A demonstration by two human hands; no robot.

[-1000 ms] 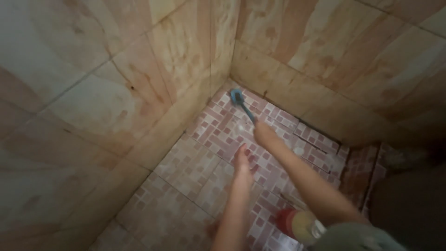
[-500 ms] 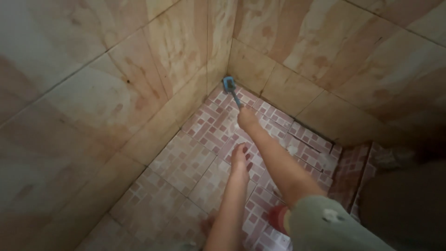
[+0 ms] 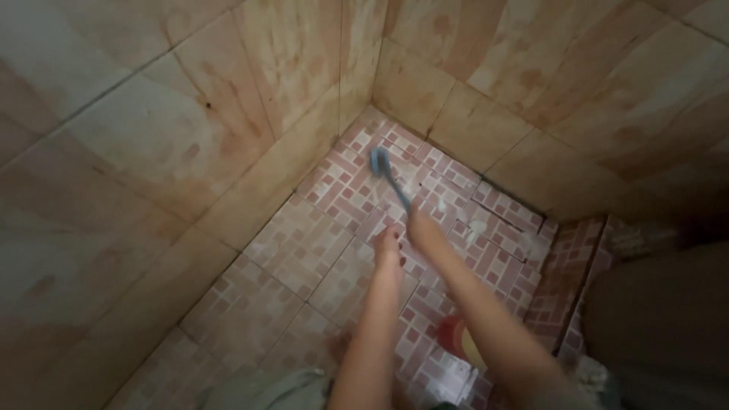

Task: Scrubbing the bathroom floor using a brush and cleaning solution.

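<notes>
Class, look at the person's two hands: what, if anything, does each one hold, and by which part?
The right hand holds a blue brush by the end of its handle. The left hand holds nothing; it rests flat on the floor tiles.

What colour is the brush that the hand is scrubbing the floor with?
Blue. The long-handled plastic scrubbing brush is blue from head to handle, clearest in the head view.

Dim, warm, orange-tinted throughout. Brightest on far wall tiles (image 3: 486,68) and upper left; light source itself out of view. Deep shadow at right near corner and along bottom edge. No glare. Soft overall, slight motion blur on forearms and blue brush (image 3: 381,161). Wide-angle bending of wall lines toward edges.
</notes>
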